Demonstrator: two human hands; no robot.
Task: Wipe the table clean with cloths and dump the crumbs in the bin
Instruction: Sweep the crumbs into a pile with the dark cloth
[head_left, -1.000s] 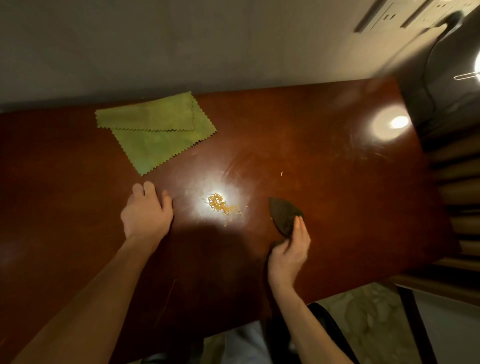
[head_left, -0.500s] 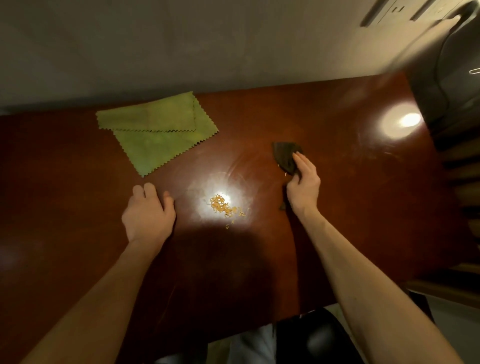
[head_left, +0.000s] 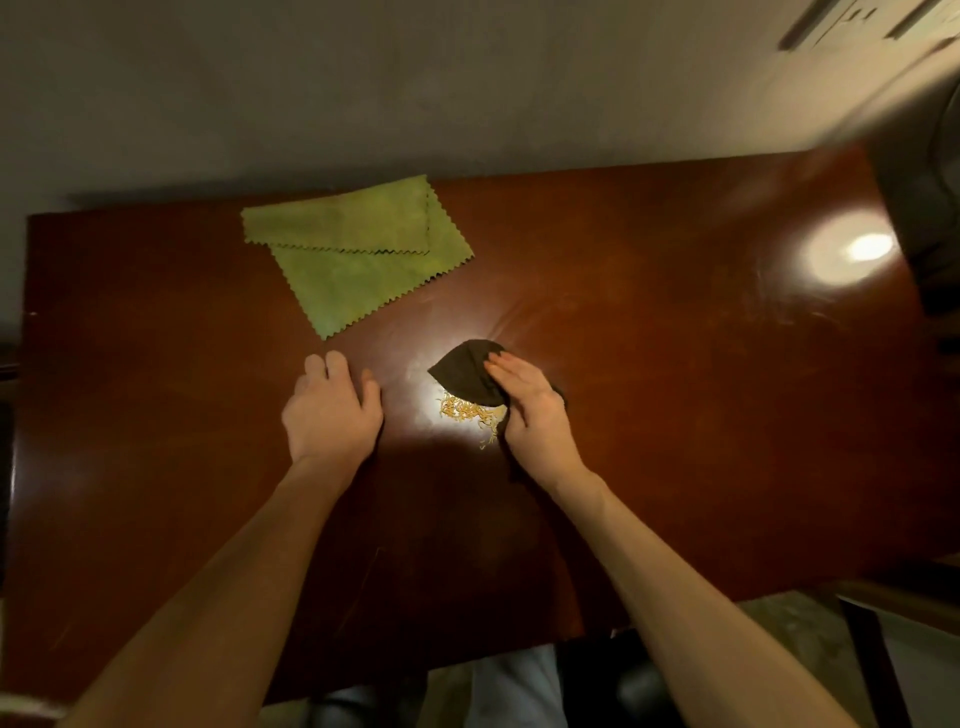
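Note:
A small heap of yellow-orange crumbs (head_left: 467, 411) lies mid-table in a bright spot of light. My right hand (head_left: 530, 408) presses a dark brown cloth (head_left: 465, 374) flat on the wood, and the cloth's near edge touches the far side of the heap. My left hand (head_left: 332, 413) rests palm down on the table, left of the crumbs, fingers together and holding nothing. A green cloth (head_left: 358, 265) with zigzag edges lies folded at the back left. No bin is in view.
The dark red-brown table (head_left: 701, 415) stands against a pale wall. A lamp reflection (head_left: 862, 249) shines at its right end. A dark chair-like shape (head_left: 930, 218) is beyond the right edge, and pale floor (head_left: 789, 660) shows at the lower right.
My right hand dragged the brown cloth from the back right toward me and to the left, up against the crumb heap. My left hand stayed put.

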